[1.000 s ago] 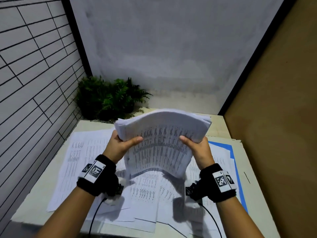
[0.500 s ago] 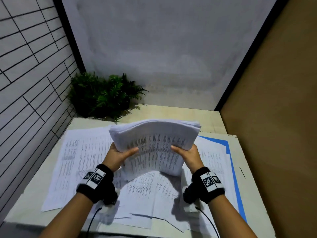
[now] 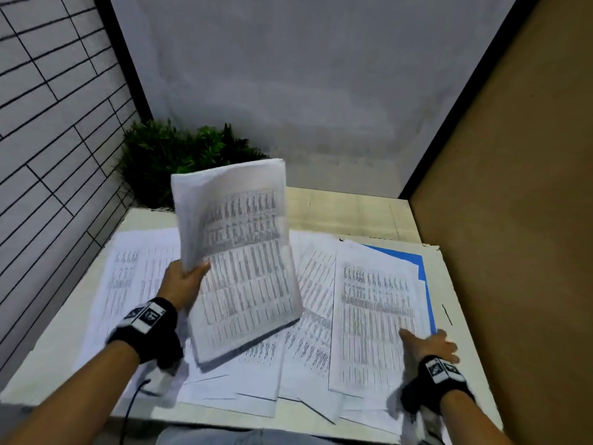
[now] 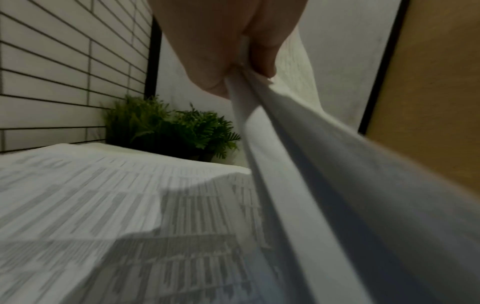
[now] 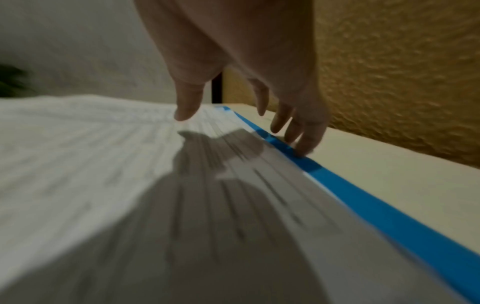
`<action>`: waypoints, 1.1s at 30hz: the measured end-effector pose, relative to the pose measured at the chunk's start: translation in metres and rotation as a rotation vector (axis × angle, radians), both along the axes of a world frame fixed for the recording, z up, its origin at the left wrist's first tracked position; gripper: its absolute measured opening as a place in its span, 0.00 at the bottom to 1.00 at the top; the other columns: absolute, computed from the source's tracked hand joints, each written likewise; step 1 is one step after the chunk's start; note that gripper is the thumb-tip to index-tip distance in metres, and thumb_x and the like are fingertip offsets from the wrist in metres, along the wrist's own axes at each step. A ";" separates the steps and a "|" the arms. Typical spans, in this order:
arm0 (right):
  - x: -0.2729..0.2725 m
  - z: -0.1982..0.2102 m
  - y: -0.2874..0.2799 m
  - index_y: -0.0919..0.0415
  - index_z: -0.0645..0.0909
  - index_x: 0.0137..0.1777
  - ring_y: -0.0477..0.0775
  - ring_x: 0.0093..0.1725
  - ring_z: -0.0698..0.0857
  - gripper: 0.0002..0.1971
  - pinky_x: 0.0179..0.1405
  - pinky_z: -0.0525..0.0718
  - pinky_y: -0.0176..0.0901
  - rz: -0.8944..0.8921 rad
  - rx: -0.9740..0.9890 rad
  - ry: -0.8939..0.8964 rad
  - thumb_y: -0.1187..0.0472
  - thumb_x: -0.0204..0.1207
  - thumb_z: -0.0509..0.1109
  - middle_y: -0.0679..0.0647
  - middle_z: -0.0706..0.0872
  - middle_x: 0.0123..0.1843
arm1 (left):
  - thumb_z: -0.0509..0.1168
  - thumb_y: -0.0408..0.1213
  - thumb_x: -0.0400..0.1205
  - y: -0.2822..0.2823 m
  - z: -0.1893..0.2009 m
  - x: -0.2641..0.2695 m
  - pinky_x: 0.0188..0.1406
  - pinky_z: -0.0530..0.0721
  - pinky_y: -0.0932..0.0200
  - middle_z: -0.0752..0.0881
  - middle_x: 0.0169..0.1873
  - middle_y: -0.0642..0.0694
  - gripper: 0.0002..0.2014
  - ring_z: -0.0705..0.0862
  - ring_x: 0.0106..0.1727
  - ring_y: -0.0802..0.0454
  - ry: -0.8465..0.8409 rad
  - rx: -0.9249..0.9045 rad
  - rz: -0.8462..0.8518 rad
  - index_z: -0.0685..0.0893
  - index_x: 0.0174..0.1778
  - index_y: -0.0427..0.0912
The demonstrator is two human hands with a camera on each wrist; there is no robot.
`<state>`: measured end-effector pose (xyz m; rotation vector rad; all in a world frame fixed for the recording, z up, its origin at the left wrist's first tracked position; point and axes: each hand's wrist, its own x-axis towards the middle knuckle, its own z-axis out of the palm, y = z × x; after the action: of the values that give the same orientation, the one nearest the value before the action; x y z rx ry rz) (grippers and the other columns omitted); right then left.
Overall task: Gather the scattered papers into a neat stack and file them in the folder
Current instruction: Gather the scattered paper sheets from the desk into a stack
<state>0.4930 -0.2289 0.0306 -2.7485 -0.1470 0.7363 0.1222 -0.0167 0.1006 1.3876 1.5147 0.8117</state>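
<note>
My left hand (image 3: 187, 279) grips a thick stack of printed papers (image 3: 244, 258) by its left edge and holds it tilted above the table; the left wrist view shows thumb and fingers pinching that stack (image 4: 298, 164). More printed sheets (image 3: 372, 319) lie scattered and overlapping over the table. A blue folder (image 3: 423, 268) lies under the sheets at the right, only its right edge showing (image 5: 376, 205). My right hand (image 3: 430, 343) is spread flat, its fingers straight, over the right edge of the sheets and the folder; its fingertips (image 5: 302, 149) reach the blue edge.
A green plant (image 3: 173, 155) stands in the far left corner against the tiled wall (image 3: 48, 139). A brown board wall (image 3: 519, 220) runs close along the table's right side. The cream table (image 3: 353, 213) shows a bare strip behind the papers.
My right hand has let go of the stack and moved down right onto the sheets by the folder. The left hand alone now holds the stack, turned upright and shifted left.
</note>
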 end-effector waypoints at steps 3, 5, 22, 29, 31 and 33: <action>-0.008 -0.012 -0.008 0.67 0.58 0.76 0.71 0.73 0.61 0.47 0.69 0.66 0.67 0.044 -0.075 -0.006 0.44 0.65 0.76 0.71 0.62 0.74 | 0.66 0.35 0.78 0.000 -0.010 -0.007 0.28 0.63 0.56 0.72 0.23 0.41 0.15 0.68 0.26 0.49 0.054 -0.044 0.012 0.72 0.28 0.36; -0.020 -0.015 -0.001 0.67 0.58 0.76 0.69 0.72 0.62 0.47 0.68 0.68 0.65 0.081 -0.102 -0.024 0.41 0.65 0.75 0.70 0.62 0.73 | 0.65 0.34 0.78 -0.003 -0.013 -0.005 0.27 0.62 0.57 0.72 0.23 0.41 0.15 0.67 0.27 0.49 0.049 -0.050 0.011 0.71 0.27 0.36; -0.017 -0.007 0.039 0.74 0.70 0.70 0.67 0.68 0.77 0.26 0.68 0.74 0.52 0.119 0.271 0.229 0.62 0.75 0.69 0.68 0.77 0.70 | 0.65 0.32 0.78 -0.015 -0.018 -0.017 0.26 0.63 0.59 0.71 0.23 0.42 0.12 0.68 0.27 0.48 0.038 -0.076 0.110 0.72 0.31 0.34; 0.027 0.064 0.045 0.73 0.78 0.63 0.74 0.59 0.81 0.16 0.49 0.74 0.49 0.324 0.317 -0.128 0.67 0.78 0.62 0.75 0.83 0.59 | 0.65 0.32 0.79 -0.013 -0.019 -0.016 0.26 0.63 0.58 0.71 0.22 0.42 0.13 0.68 0.26 0.49 -0.006 -0.078 0.096 0.72 0.29 0.36; 0.038 0.087 0.044 0.74 0.78 0.61 0.75 0.59 0.81 0.15 0.53 0.77 0.53 0.317 0.368 -0.204 0.67 0.78 0.63 0.77 0.83 0.58 | 0.65 0.33 0.79 -0.011 -0.021 -0.016 0.26 0.63 0.58 0.70 0.22 0.43 0.13 0.66 0.25 0.50 -0.014 -0.090 0.094 0.72 0.30 0.36; 0.048 0.113 0.042 0.75 0.79 0.60 0.73 0.56 0.82 0.15 0.53 0.78 0.54 0.272 0.453 -0.272 0.67 0.77 0.64 0.77 0.84 0.54 | 0.65 0.33 0.79 -0.010 -0.022 -0.013 0.26 0.63 0.59 0.69 0.22 0.43 0.12 0.66 0.25 0.51 -0.029 -0.102 0.088 0.72 0.31 0.35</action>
<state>0.5411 -0.1865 0.1432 -2.3953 -0.6681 0.3288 0.1087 -0.0265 0.0787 1.2367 1.5817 0.7942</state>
